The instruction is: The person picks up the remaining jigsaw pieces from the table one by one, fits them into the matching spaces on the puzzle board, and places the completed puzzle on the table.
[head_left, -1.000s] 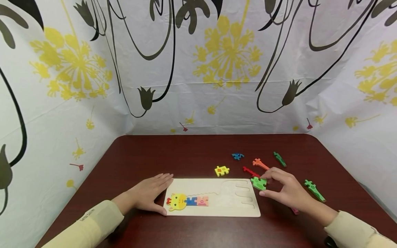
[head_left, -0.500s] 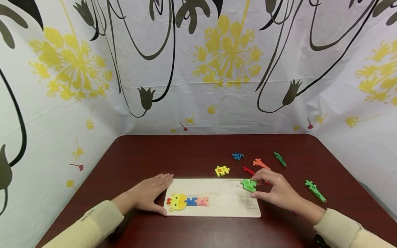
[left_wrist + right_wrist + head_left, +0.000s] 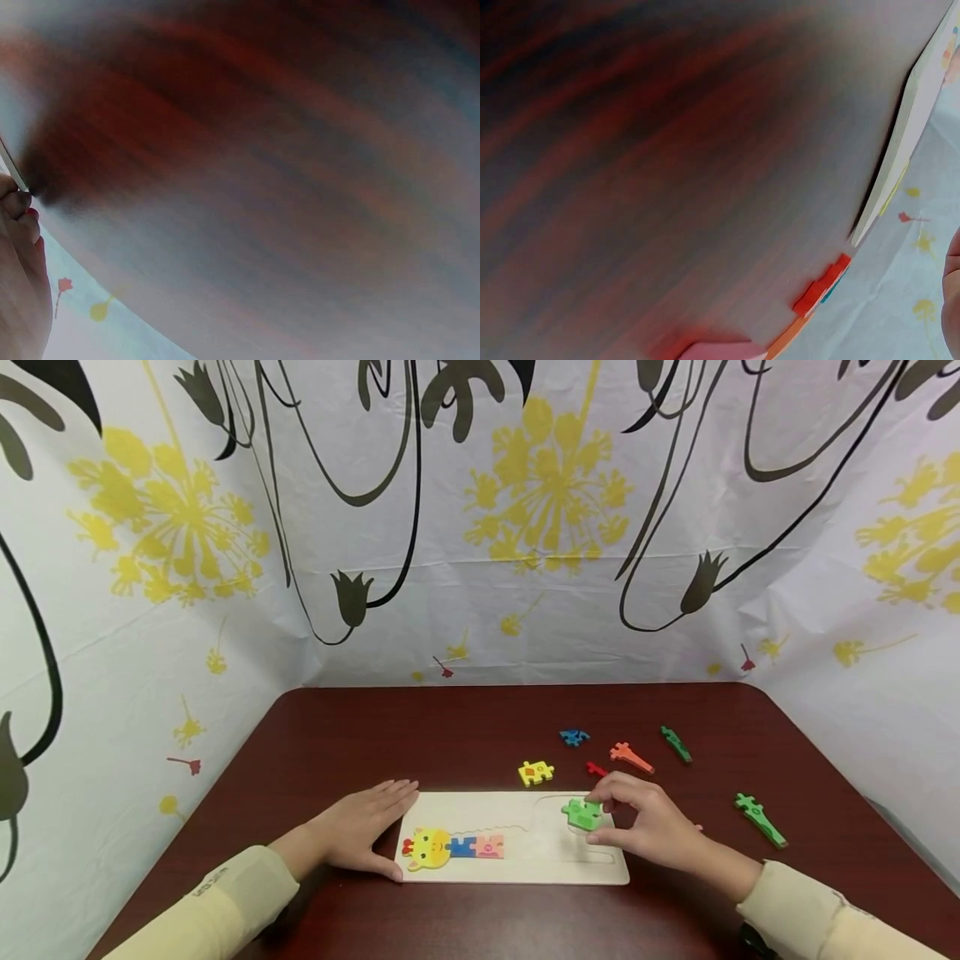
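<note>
Over the board (image 3: 468, 814), toward 2 o'clock: green piece (image 3: 581, 815) in the grasp of the right hand (image 3: 648, 824)

Reference for directions: board centre, with 12 o'clock at the far side of the table (image 3: 360, 727).

At 3 o'clock, the right hand pinches the green piece between thumb and fingers, above the outlined area of the board. Contact between piece and board cannot be determined. At 9 o'clock, the left hand (image 3: 369, 828) is released, fingers extended, resting against the board's edge; its thumb touches the near corner at 8 o'clock.

Seated on the board toward 9 o'clock: a giraffe head (image 3: 430, 849), joined at its 3 o'clock side to a dark blue piece (image 3: 463, 847), then a salmon piece (image 3: 490, 847).

Loose on the table: at 1 o'clock, a yellow piece (image 3: 536, 773) near the board's far edge, a blue tail piece (image 3: 573, 738) beyond it; at 2 o'clock, a red piece (image 3: 596, 768), partly hidden by the hand, an orange piece (image 3: 632, 758) beside it, and a dark green piece (image 3: 677, 744) farther out; at 3 o'clock, a long green piece (image 3: 761, 820), well apart from the board.
</note>
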`<move>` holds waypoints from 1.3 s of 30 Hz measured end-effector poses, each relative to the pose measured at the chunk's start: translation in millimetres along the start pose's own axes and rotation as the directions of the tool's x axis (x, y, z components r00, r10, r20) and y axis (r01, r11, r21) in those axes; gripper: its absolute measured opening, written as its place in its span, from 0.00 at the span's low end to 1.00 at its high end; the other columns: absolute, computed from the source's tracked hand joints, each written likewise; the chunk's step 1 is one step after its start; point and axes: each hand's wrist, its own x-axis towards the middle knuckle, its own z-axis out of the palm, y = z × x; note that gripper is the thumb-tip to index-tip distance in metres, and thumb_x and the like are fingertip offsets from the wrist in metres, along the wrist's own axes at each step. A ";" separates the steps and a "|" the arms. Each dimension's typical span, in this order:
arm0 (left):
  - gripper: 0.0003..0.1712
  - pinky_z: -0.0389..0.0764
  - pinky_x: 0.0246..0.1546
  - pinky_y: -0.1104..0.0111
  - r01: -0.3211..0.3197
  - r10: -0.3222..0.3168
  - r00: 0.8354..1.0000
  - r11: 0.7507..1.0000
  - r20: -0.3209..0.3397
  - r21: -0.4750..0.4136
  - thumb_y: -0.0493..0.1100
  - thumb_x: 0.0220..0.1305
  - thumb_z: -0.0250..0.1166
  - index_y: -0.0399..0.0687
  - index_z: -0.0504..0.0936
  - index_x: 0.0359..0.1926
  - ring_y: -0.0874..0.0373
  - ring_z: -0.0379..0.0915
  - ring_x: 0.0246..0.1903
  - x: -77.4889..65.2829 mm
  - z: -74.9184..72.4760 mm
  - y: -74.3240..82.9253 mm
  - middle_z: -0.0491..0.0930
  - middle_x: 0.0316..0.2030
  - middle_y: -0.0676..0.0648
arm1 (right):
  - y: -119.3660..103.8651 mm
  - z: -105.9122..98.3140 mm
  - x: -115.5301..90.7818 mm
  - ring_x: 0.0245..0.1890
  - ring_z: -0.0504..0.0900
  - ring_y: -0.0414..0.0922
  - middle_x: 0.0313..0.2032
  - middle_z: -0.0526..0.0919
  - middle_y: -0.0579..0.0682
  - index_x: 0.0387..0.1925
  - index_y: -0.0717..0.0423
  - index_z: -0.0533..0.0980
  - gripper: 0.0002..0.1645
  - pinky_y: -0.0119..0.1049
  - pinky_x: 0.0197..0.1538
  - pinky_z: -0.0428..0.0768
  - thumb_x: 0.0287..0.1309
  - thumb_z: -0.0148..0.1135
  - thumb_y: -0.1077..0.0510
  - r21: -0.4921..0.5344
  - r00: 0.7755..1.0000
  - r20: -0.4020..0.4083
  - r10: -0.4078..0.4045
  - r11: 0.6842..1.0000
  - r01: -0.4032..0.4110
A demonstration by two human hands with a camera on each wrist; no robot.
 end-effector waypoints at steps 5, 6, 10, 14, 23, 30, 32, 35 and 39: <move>0.67 0.51 0.70 0.59 0.005 -0.005 1.000 1.000 0.003 0.003 0.85 0.51 0.44 0.40 0.50 0.75 0.53 0.42 0.73 0.0 0.5 -0.2 0.48 0.75 0.44 | 2.1 7.6 -0.8 0.30 0.72 0.41 0.32 0.78 0.50 0.38 0.61 0.80 0.25 0.25 0.28 0.72 0.32 0.81 0.70 0.024 1.000 0.015 0.010 1.000 -0.010; 0.67 0.51 0.70 0.59 0.007 -0.007 1.000 1.000 0.005 0.005 0.86 0.51 0.44 0.41 0.50 0.76 0.53 0.41 0.73 0.0 0.6 -0.3 0.48 0.75 0.45 | 5.6 9.8 -2.5 0.30 0.72 0.42 0.32 0.78 0.50 0.38 0.60 0.80 0.25 0.26 0.27 0.72 0.33 0.81 0.69 0.026 1.000 0.020 0.014 1.000 -0.014; 0.67 0.51 0.70 0.59 0.004 -0.004 1.000 1.000 0.006 0.013 0.86 0.51 0.44 0.41 0.50 0.76 0.53 0.41 0.73 -0.1 0.9 -0.2 0.48 0.75 0.44 | 18.9 17.6 -8.4 0.31 0.73 0.43 0.33 0.77 0.46 0.40 0.54 0.80 0.24 0.29 0.23 0.70 0.37 0.81 0.62 0.027 0.997 0.050 0.058 0.998 -0.059; 0.67 0.51 0.70 0.59 -0.003 0.003 1.000 1.000 0.001 0.012 0.85 0.51 0.44 0.40 0.50 0.75 0.52 0.41 0.73 -0.1 0.9 0.0 0.48 0.75 0.43 | 21.8 23.2 -10.5 0.32 0.73 0.43 0.34 0.77 0.43 0.41 0.52 0.81 0.24 0.34 0.25 0.73 0.39 0.81 0.58 0.026 0.991 0.086 0.103 0.994 -0.106; 0.67 0.50 0.70 0.60 0.004 -0.004 1.000 1.000 0.006 0.028 0.86 0.50 0.43 0.41 0.49 0.76 0.53 0.41 0.73 0.3 2.4 -0.8 0.47 0.75 0.44 | 21.0 37.3 -8.2 0.32 0.74 0.45 0.33 0.77 0.46 0.42 0.54 0.81 0.23 0.37 0.31 0.76 0.40 0.80 0.60 0.071 0.991 0.116 0.067 0.995 -0.076; 0.67 0.51 0.70 0.59 0.002 -0.002 1.000 1.000 0.006 0.020 0.86 0.51 0.44 0.40 0.50 0.76 0.52 0.41 0.73 -0.2 2.3 -0.8 0.48 0.75 0.44 | 16.7 44.1 -3.6 0.32 0.75 0.43 0.36 0.77 0.40 0.44 0.49 0.81 0.23 0.36 0.35 0.78 0.44 0.78 0.51 0.041 0.979 0.171 0.111 0.992 -0.119; 0.67 0.51 0.70 0.59 0.006 -0.006 1.000 1.000 0.006 0.019 0.86 0.51 0.44 0.41 0.50 0.76 0.52 0.42 0.73 -0.3 2.4 -0.9 0.48 0.75 0.44 | 16.4 45.9 -2.3 0.33 0.75 0.43 0.36 0.76 0.38 0.44 0.49 0.81 0.23 0.35 0.35 0.78 0.44 0.78 0.52 0.036 0.973 0.190 0.128 0.990 -0.137; 0.67 0.50 0.70 0.60 0.013 -0.013 1.000 1.000 0.010 0.026 0.86 0.50 0.43 0.41 0.49 0.76 0.52 0.41 0.73 -0.4 3.0 -1.3 0.47 0.75 0.44 | 16.0 49.2 0.0 0.33 0.75 0.41 0.36 0.77 0.37 0.44 0.48 0.81 0.23 0.33 0.36 0.78 0.44 0.79 0.53 0.028 0.967 0.211 0.140 0.988 -0.150; 0.67 0.50 0.70 0.60 0.008 -0.008 1.000 1.000 0.009 0.030 0.86 0.51 0.43 0.41 0.49 0.76 0.53 0.41 0.73 -0.1 3.3 -1.2 0.47 0.75 0.44 | 15.6 53.9 1.8 0.34 0.75 0.40 0.37 0.77 0.37 0.42 0.50 0.81 0.22 0.32 0.36 0.78 0.43 0.79 0.53 0.026 0.969 0.218 0.115 0.992 -0.124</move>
